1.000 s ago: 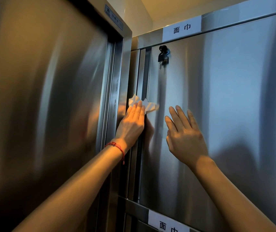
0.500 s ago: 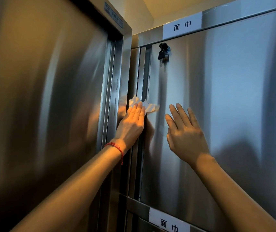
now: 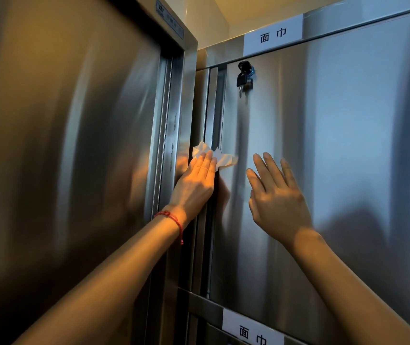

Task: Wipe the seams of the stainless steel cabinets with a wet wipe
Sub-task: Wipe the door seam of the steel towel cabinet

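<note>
Stainless steel fills the view: a tall cabinet [image 3: 62, 158] on the left and a second cabinet with a wide door [image 3: 335, 158] on the right, meeting at a vertical seam [image 3: 211, 108]. Cream wall and ceiling visible above, at the corner.

Left hand [image 3: 195, 185]: fingers straight and together, pressed flat over a white wet wipe [image 3: 220, 156] against the seam, at about mid-height of the upper door. Crumpled edges of the wipe stick out above and to the right of the fingertips. Red string bracelet [image 3: 172, 220] on the left wrist.

Right hand [image 3: 277, 197]: fingers straight, slightly spread, laid flat on the door face just right of the wipe, holding nothing. The two hands are apart, with bare steel between them.

Lock [image 3: 246, 68] near the door's upper left corner, with a black-headed key [image 3: 241, 82] hanging from it. White label [image 3: 273, 34] with two black characters on the rail above the door; a like label [image 3: 252, 331] on the rail below it, partly cut by the frame edge. Small nameplate [image 3: 170, 19] at the top of the left cabinet; text unreadable.
</note>
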Demonstrator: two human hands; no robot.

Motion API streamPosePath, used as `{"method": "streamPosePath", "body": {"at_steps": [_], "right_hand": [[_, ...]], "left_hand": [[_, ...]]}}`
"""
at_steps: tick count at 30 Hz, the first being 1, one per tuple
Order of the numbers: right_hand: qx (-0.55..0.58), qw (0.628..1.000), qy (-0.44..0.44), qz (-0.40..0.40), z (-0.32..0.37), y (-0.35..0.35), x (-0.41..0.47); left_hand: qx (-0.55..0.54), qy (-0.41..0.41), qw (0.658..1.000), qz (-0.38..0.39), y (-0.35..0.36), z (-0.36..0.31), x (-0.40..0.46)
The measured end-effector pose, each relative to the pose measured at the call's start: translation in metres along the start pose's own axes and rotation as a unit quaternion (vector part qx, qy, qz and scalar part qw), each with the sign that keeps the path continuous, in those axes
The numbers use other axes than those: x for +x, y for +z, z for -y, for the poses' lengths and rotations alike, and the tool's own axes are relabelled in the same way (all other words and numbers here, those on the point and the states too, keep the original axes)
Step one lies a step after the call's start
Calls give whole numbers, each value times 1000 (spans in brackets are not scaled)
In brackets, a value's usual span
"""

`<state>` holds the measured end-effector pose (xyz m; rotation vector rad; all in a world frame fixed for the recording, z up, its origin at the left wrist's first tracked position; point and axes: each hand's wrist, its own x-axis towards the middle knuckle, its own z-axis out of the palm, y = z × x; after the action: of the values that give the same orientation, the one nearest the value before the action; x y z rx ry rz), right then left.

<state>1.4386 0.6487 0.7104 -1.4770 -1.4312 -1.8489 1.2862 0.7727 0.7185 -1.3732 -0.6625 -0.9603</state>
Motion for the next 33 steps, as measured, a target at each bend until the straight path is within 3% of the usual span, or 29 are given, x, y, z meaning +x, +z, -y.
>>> {"method": "streamPosePath", "body": {"at_steps": [17,24,33], "right_hand": [[2,1000,-3,-2,0,1,0],[7,1000,-2,-3,0,1,0],[8,1000,0,-2,-1,0,0]], "left_hand": [[2,-18,999,29,2,-12,-12],[-9,2,1000,-16,1,-7,-10],[-19,-20,1000,10,-4,-15,-18]]}}
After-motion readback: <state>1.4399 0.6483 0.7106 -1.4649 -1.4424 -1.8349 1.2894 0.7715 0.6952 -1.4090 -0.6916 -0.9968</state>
